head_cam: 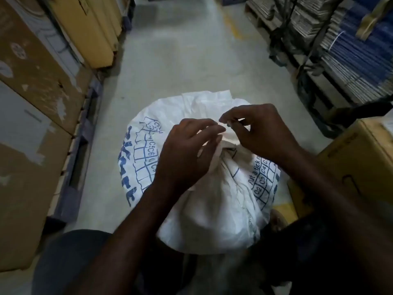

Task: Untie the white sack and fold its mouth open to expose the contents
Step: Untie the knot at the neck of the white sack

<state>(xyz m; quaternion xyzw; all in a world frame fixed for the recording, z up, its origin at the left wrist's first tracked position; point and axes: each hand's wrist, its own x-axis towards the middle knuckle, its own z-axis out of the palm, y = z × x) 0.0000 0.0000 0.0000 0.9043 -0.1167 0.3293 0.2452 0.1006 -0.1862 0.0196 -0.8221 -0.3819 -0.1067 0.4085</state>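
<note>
sack: white sack (pixel 212 211) with blue print stands upright on the floor (pixel 180 60), between the person's knees, low in the middle of the view
mouth: gathered into a tight neck (pixel 222 155) at the top, still closed; a loose flap of white cloth (pixel 209 99) lies beyond the neck, on the far side
print: blue grid of boxes marked c2 to c6 on both flanks, with the words "put a tick" on the right flank
left hand: left hand (pixel 187 154) lies against the left side of the neck, fingers spread and lightly bent, fingertips reaching to the knot; it touches the cloth, and seems to press rather than grip
right hand: right hand (pixel 258 133) hovers just over the neck from the right, thumb and forefinger drawn together at a small white end of the tie (pixel 223 124); the blur makes it hard to say whether they pinch it
floor: pale grey concrete aisle running away from the sack, with a faint yellow stripe (pixel 234 26) far off
left side: worn cardboard cartons (pixel 38 86) stacked on a pallet, close beside the aisle
right side: racks with stacked blue and grey bundles (pixel 359 60), and a yellow-brown carton (pixel 361 162) just beside the sack
foreground: dark trouser knee (pixel 70 262) at lower left
</note>
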